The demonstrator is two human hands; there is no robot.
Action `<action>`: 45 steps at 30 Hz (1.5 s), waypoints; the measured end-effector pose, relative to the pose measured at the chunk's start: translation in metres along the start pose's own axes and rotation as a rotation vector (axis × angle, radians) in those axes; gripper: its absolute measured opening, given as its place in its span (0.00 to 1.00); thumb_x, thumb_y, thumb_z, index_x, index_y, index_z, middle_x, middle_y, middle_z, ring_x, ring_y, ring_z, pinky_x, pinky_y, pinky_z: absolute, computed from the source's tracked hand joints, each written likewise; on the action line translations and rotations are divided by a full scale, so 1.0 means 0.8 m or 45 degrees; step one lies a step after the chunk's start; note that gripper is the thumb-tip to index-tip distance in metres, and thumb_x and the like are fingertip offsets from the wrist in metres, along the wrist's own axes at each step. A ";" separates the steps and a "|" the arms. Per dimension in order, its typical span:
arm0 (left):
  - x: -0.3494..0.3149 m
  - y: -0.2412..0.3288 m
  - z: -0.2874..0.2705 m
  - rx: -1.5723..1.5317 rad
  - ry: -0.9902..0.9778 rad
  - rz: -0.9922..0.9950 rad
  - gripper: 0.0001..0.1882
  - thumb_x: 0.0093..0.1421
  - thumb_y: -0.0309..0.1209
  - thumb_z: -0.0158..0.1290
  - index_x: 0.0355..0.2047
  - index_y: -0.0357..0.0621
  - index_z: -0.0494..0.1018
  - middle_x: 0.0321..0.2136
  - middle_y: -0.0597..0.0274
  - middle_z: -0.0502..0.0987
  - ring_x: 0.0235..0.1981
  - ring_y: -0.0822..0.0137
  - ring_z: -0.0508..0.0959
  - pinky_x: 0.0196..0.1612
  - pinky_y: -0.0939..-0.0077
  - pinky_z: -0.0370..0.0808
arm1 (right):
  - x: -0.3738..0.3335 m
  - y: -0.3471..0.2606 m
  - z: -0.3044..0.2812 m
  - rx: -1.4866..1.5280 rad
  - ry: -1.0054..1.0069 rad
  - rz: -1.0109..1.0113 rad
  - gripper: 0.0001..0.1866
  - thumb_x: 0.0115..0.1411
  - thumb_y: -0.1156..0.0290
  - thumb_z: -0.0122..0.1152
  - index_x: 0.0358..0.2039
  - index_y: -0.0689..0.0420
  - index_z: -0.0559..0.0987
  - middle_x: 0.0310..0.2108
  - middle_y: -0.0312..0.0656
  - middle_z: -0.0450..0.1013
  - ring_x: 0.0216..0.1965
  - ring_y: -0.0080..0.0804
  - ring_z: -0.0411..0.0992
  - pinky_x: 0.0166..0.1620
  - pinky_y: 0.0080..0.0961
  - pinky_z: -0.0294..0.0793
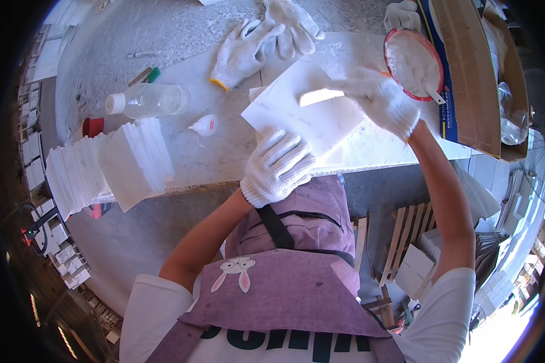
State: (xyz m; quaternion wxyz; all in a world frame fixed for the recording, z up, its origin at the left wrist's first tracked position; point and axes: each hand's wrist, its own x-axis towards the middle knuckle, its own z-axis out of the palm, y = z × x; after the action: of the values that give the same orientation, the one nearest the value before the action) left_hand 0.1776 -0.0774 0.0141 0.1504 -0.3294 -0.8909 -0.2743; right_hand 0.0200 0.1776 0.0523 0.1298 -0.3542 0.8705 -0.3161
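Observation:
My left hand (278, 166), in a white knit glove, grips the near edge of a white marble tile (324, 124), with its fingers bent over the edge. The tile lies tilted over another pale slab on the worktable. Over the tile's far right part, my gloved right hand (382, 101) is closed on a scraper (321, 97), whose flat blade shines brightly. The handle is hidden in the glove. Just beyond the right hand sits a red-rimmed bowl (413, 63) of white paste, with a pale tab at its near edge.
Standing tiles (112, 160) line the table's near left edge. A clear bottle (151, 100), small white squeeze bottle (204, 125) and red cup (93, 127) are nearby. Spare white gloves (245, 51) lie at the far side. A cardboard box (472, 78) borders the right.

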 end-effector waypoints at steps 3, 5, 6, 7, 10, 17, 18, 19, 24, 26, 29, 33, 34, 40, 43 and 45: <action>0.001 0.000 -0.002 -0.004 -0.013 -0.010 0.23 0.46 0.40 0.66 0.44 0.54 0.81 0.50 0.64 0.77 0.55 0.59 0.73 0.61 0.54 0.68 | 0.029 0.017 0.011 0.020 0.134 -0.191 0.19 0.64 0.73 0.54 0.54 0.39 0.79 0.32 0.42 0.72 0.33 0.37 0.72 0.39 0.30 0.73; -0.001 -0.001 0.000 -0.006 -0.008 -0.010 0.22 0.46 0.40 0.66 0.44 0.54 0.81 0.49 0.63 0.77 0.55 0.58 0.73 0.61 0.52 0.68 | 0.024 0.019 0.009 0.033 0.086 -0.177 0.19 0.64 0.73 0.55 0.54 0.40 0.79 0.32 0.41 0.72 0.34 0.38 0.72 0.39 0.30 0.73; -0.003 -0.002 0.003 -0.002 -0.001 -0.010 0.22 0.45 0.40 0.66 0.43 0.53 0.81 0.49 0.62 0.77 0.54 0.57 0.74 0.61 0.51 0.68 | 0.019 0.020 0.007 0.039 0.056 -0.174 0.19 0.64 0.72 0.55 0.54 0.41 0.79 0.32 0.41 0.72 0.34 0.38 0.72 0.39 0.30 0.73; -0.005 -0.002 0.004 0.002 0.007 -0.009 0.22 0.45 0.40 0.66 0.42 0.52 0.81 0.48 0.61 0.78 0.53 0.56 0.74 0.60 0.49 0.67 | 0.011 0.022 0.009 -0.221 0.026 -0.240 0.18 0.64 0.72 0.55 0.53 0.42 0.80 0.31 0.41 0.71 0.33 0.37 0.72 0.37 0.31 0.73; -0.003 0.001 0.004 0.008 -0.004 -0.026 0.21 0.45 0.41 0.65 0.42 0.53 0.81 0.47 0.61 0.78 0.53 0.56 0.75 0.61 0.50 0.67 | -0.018 0.014 0.013 0.139 0.057 -0.117 0.18 0.62 0.73 0.57 0.52 0.43 0.80 0.29 0.41 0.70 0.30 0.37 0.71 0.35 0.32 0.72; 0.000 0.002 -0.002 0.035 -0.048 -0.034 0.21 0.48 0.41 0.64 0.44 0.55 0.81 0.50 0.67 0.76 0.55 0.61 0.72 0.62 0.56 0.68 | 0.030 0.012 0.000 -0.067 0.054 -0.214 0.19 0.62 0.76 0.57 0.51 0.43 0.81 0.29 0.41 0.71 0.30 0.36 0.72 0.36 0.30 0.73; 0.000 0.002 -0.002 0.039 -0.062 -0.036 0.21 0.48 0.41 0.64 0.44 0.55 0.81 0.50 0.67 0.76 0.55 0.61 0.72 0.62 0.56 0.69 | 0.025 0.013 0.001 -0.080 0.044 -0.225 0.19 0.61 0.76 0.57 0.51 0.43 0.81 0.29 0.41 0.71 0.30 0.36 0.72 0.36 0.29 0.73; 0.000 0.001 -0.003 0.043 -0.077 -0.038 0.21 0.48 0.41 0.64 0.44 0.55 0.81 0.50 0.67 0.76 0.55 0.61 0.72 0.62 0.56 0.69 | 0.014 0.012 0.002 -0.094 0.035 -0.235 0.19 0.61 0.77 0.57 0.50 0.42 0.81 0.29 0.41 0.71 0.30 0.36 0.72 0.35 0.29 0.73; -0.002 0.002 0.000 0.042 -0.031 -0.038 0.20 0.48 0.41 0.64 0.44 0.56 0.81 0.50 0.67 0.76 0.55 0.61 0.73 0.61 0.56 0.70 | -0.014 0.010 -0.004 -0.026 -0.051 -0.232 0.21 0.60 0.79 0.58 0.51 0.42 0.81 0.29 0.41 0.71 0.29 0.35 0.71 0.33 0.28 0.73; -0.001 0.003 0.001 0.050 -0.027 -0.028 0.20 0.48 0.41 0.64 0.43 0.56 0.81 0.49 0.67 0.76 0.54 0.60 0.73 0.60 0.56 0.70 | 0.005 0.011 -0.006 -0.107 -0.047 -0.288 0.22 0.58 0.80 0.58 0.50 0.43 0.81 0.29 0.40 0.71 0.28 0.35 0.71 0.32 0.28 0.73; -0.004 0.001 -0.001 0.052 -0.036 -0.023 0.19 0.48 0.41 0.64 0.43 0.55 0.82 0.49 0.66 0.76 0.54 0.60 0.73 0.60 0.56 0.70 | 0.015 0.009 0.000 -0.069 0.016 -0.269 0.23 0.56 0.82 0.59 0.51 0.44 0.80 0.28 0.41 0.70 0.28 0.36 0.71 0.32 0.29 0.72; -0.002 0.001 0.003 0.050 -0.004 -0.015 0.19 0.48 0.41 0.63 0.42 0.55 0.82 0.49 0.66 0.76 0.54 0.60 0.73 0.60 0.55 0.70 | -0.041 0.013 -0.006 -0.002 -0.005 -0.269 0.23 0.57 0.81 0.57 0.51 0.44 0.81 0.29 0.44 0.72 0.30 0.41 0.72 0.35 0.34 0.73; -0.003 0.000 0.004 0.052 0.018 -0.004 0.20 0.48 0.42 0.63 0.43 0.54 0.82 0.49 0.65 0.76 0.54 0.60 0.73 0.60 0.55 0.70 | -0.039 0.012 -0.008 -0.001 -0.011 -0.249 0.23 0.58 0.81 0.57 0.51 0.44 0.80 0.29 0.44 0.72 0.30 0.41 0.73 0.35 0.34 0.73; 0.000 -0.001 0.000 0.023 -0.056 -0.017 0.20 0.49 0.42 0.63 0.43 0.54 0.81 0.49 0.65 0.76 0.54 0.59 0.73 0.60 0.54 0.70 | -0.022 0.008 -0.005 0.199 0.016 0.009 0.21 0.58 0.81 0.56 0.51 0.48 0.81 0.31 0.46 0.74 0.33 0.43 0.74 0.37 0.35 0.74; -0.004 -0.001 0.003 0.028 -0.037 -0.022 0.20 0.48 0.42 0.64 0.43 0.54 0.81 0.49 0.65 0.77 0.54 0.59 0.73 0.60 0.53 0.69 | -0.056 0.007 -0.002 -0.020 0.017 -0.076 0.21 0.57 0.81 0.57 0.51 0.49 0.81 0.29 0.46 0.73 0.32 0.42 0.74 0.36 0.35 0.74; -0.003 -0.001 0.003 0.030 -0.022 -0.013 0.21 0.47 0.41 0.64 0.43 0.54 0.81 0.49 0.64 0.77 0.54 0.59 0.74 0.60 0.53 0.69 | -0.072 -0.003 0.000 -0.013 0.045 -0.047 0.22 0.57 0.82 0.57 0.51 0.49 0.80 0.29 0.46 0.73 0.31 0.42 0.73 0.35 0.34 0.73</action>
State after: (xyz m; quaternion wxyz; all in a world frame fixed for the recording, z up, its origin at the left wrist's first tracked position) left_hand 0.1790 -0.0777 0.0105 0.1452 -0.3256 -0.8970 -0.2615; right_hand 0.0625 0.2166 0.0535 0.1069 -0.3653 0.8675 -0.3202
